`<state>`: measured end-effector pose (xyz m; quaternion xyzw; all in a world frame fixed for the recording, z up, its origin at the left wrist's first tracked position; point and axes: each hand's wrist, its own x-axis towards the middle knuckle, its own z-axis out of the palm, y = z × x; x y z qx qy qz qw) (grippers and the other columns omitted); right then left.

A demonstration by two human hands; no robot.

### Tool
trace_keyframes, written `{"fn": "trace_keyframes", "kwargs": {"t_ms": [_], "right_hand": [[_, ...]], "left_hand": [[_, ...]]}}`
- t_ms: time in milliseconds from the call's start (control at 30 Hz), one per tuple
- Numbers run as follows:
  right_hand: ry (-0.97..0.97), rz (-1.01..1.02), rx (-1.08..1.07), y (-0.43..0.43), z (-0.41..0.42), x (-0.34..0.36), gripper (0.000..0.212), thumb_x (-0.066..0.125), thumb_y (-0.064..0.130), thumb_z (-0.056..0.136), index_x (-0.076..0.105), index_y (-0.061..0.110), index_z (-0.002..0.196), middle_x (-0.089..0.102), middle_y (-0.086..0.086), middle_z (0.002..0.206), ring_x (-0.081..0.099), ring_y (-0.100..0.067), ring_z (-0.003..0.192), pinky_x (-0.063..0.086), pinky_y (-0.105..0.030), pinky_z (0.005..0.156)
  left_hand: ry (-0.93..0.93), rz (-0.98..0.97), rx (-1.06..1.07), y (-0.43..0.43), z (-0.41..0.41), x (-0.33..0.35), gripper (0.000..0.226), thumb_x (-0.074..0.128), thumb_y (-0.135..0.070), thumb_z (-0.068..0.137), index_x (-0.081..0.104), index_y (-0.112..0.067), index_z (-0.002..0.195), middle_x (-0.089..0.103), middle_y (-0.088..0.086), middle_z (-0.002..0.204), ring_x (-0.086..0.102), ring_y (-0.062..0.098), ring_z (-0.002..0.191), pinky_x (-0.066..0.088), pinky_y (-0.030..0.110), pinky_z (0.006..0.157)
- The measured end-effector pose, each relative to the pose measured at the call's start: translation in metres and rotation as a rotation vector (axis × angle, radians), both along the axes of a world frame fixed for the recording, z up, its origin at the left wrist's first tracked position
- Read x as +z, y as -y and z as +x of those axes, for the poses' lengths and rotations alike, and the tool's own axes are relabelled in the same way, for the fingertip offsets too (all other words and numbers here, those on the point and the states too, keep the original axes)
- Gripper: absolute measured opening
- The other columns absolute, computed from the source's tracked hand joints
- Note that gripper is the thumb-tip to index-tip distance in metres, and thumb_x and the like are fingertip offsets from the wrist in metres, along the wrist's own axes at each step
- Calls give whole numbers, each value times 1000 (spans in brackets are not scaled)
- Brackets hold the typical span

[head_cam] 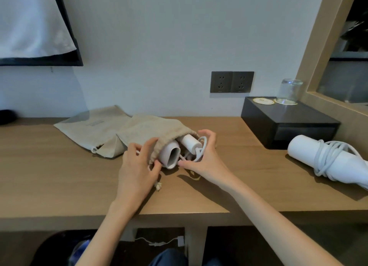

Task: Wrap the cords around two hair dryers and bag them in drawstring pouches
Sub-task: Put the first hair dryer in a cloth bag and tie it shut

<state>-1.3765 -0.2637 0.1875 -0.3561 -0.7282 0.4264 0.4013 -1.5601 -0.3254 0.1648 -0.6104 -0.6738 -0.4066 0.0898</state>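
A white hair dryer (171, 154) lies partly inside a beige drawstring pouch (147, 132) at the middle of the wooden desk (59, 176); its nozzle, handle and looped cord (201, 148) stick out of the mouth. My left hand (139, 164) grips the pouch's gathered rim at the left of the nozzle. My right hand (203, 156) curls around the cord loops and handle end at the right. A second flat pouch (93, 124) lies behind, to the left. A second white hair dryer (326, 160) with its cord wound round it rests at the desk's right.
A black box (288, 124) stands at the back right with an upturned glass (289, 91) and a coaster on it. Two wall sockets (232, 82) sit above the desk. A mirror frame edges the right. A white cable lies on the floor under the desk.
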Motion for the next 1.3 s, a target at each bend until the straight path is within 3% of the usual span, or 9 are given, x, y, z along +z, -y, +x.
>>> {"fn": "trace_keyframes", "kwargs": {"t_ms": [200,300,500,733,867,1000,1100,1167,1300], "right_hand": [[-142,-126,-99,8,-14,-3,61,73,8,81,26,27,115,37,10,109,51,-2,89,50,-17,71],[-243,-262,-167,5,-19,-3,61,74,6,77,28,33,106,39,-7,117,54,-21,104,56,-38,84],[-466,-470,-102,2,-24,11,60,65,-9,81,24,23,112,41,-12,119,57,-25,110,57,-31,79],[-563,-558,-109,6,-55,-2,58,63,-10,80,24,26,104,40,-12,118,55,-27,111,56,-41,87],[-298,-415,-79,9,-58,-17,67,71,11,70,23,45,103,46,-9,122,53,-26,116,52,-47,93],[7,-323,197,8,-34,-7,80,54,-6,83,12,36,137,46,-14,126,57,-26,110,48,-35,90],[161,-176,205,2,-16,5,55,46,-3,92,38,22,141,55,-7,128,56,-22,118,51,-33,94],[256,-26,147,-3,-11,6,35,47,6,96,55,19,128,61,-1,119,60,-15,107,54,-28,88],[203,197,-156,-16,-12,-1,24,59,17,92,59,19,116,57,4,111,53,-12,107,48,-23,86]], "left_hand": [[130,-67,-18,16,4,-5,51,50,-14,93,36,-31,140,43,-3,97,48,6,69,37,22,60],[165,-91,-56,22,1,-5,61,57,-6,87,37,-30,139,44,-7,94,47,2,74,34,14,61],[284,-107,-158,28,0,-9,83,62,-3,81,23,-34,148,47,-8,99,50,2,81,38,12,65],[323,-94,-329,33,4,-13,85,60,4,81,20,-24,150,50,-14,118,48,-16,91,38,0,77],[382,-50,-327,35,3,-12,81,60,7,81,26,-23,148,38,-31,124,37,-27,111,32,-4,86],[348,-2,-249,36,4,-14,78,66,-4,81,30,-24,147,47,-19,126,42,-20,110,34,-3,84],[284,57,-122,36,7,-12,69,69,-17,81,39,-25,143,47,-7,110,47,-2,95,38,5,77],[139,95,-26,34,11,-9,65,63,-36,78,45,-25,139,34,-3,106,33,3,91,32,14,79],[-102,90,-40,27,15,3,72,57,-54,68,43,-37,136,26,4,133,26,20,123,20,34,96]]}}
